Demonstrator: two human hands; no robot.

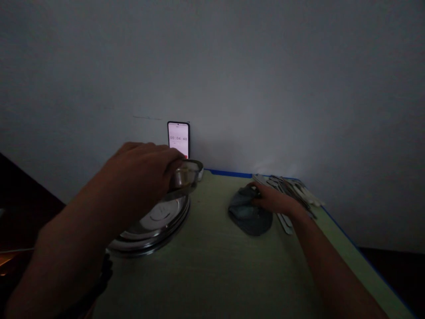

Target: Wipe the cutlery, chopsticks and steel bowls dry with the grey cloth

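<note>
My left hand (149, 166) is closed around a small shiny bowl (185, 177), holding it tilted above the far end of a stack of steel plates (162, 217). The back of the hand hides much of the bowl. To the right, my right hand (268, 197) pinches the top of a crumpled grey cloth (249, 212) at the table surface. Just beyond that hand lies a row of metal cutlery (290, 188), partly covered by my wrist.
A phone (178, 135) with a running timer on its screen leans upright against the grey wall (232, 79). The pale green table (212, 257) has a blue edge (230, 173) along the wall and the right side. White-handled pieces (308, 195) lie at the cutlery's right end.
</note>
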